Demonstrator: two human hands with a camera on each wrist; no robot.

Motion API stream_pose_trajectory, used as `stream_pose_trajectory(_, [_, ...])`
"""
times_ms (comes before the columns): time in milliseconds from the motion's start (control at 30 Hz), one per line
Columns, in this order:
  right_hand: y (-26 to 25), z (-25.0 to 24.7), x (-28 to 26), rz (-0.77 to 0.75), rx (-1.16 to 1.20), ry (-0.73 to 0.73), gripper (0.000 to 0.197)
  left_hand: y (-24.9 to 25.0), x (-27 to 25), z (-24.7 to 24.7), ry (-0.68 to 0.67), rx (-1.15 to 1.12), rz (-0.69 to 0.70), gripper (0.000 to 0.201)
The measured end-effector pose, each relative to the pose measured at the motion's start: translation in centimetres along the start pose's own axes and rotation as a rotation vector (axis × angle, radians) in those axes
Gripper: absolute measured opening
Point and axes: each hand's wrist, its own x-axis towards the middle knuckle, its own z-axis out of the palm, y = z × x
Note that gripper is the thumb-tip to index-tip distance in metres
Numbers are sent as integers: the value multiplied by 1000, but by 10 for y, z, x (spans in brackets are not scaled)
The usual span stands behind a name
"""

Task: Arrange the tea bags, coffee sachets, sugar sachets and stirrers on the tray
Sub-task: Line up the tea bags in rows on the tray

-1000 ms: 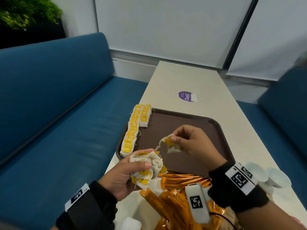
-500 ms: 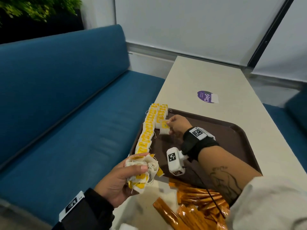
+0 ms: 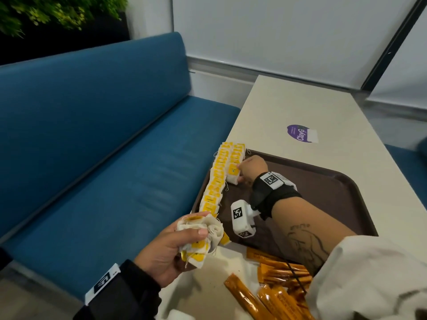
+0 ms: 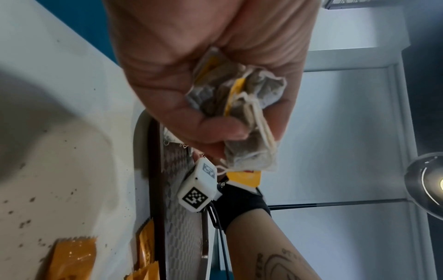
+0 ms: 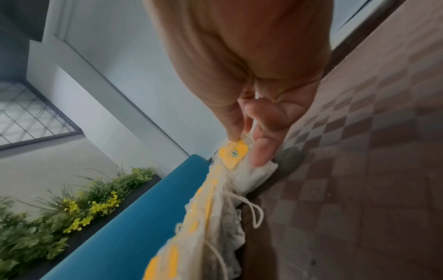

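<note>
Along the left edge of the dark brown plastic tray [image 3: 323, 181], my right hand [image 3: 251, 168] is setting one white paper tea bag with a yellow tag [image 3: 233, 173] at the near end of the second, shorter row. My thumb and fingers [image 5: 260, 149] pinch the bag by its tag end, and it touches the row already laid. A second ago this hand was back over the middle of the tray, pulling that bag free from the bunch; since then it has reached forward to the rows, so I judge the placing is almost done and only the release is left.

My left hand [image 3: 171, 248] is closed round a crumpled bunch of loose tea bags [image 3: 201, 236], held just off the tray's near left corner above the pale table top [image 3: 300, 107]. That bunch has not moved.

Counting: two rows of tea bags on the tray, the outer row [image 3: 216, 181] long, the inner row [image 3: 236, 155] short. The bags overlap too tightly for me to number them singly, and the bunch in my fist is several, no clearer than that. Orange foil stick sachets [image 3: 277, 278] lie in a heap on the table near the tray's front edge, well over five, none yet on the tray. I see no stirrers. One purple round sticker [image 3: 298, 133] sits on the table beyond the tray.
</note>
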Motion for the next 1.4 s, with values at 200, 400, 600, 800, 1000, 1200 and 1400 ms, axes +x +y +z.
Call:
stream_pose_trajectory(200, [-18, -16, -91, -118, 231, -282, 9, 2, -8, -2, -8, 6, -3, 55])
stream_pose_trajectory(400, [-14, -38, -178, -203, 310, -569, 13, -2, -9, 4, -70, 8, -35, 26])
stream_pose_trajectory(600, [1, -50, -196, -213, 438, -632, 12, 1, -11, 10, -120, -59, -50, 18])
stream_pose_trajectory(800, [5, -54, -202, -281, 368, -597, 35, -9, -7, 28, -123, -82, -103, 61])
stream_pose_trajectory(1000, [15, -63, -211, -270, 226, -455, 33, -21, -4, 47, -103, -75, -110, 41])
stream_pose_trajectory(1200, [30, -90, -216, -287, 249, -341, 30, -33, -4, 77, -110, -79, -71, 32])
stream_pose_trajectory(1400, [49, -112, -218, -238, 332, -356, 14, -47, -4, 94, -100, -146, 24, 21])
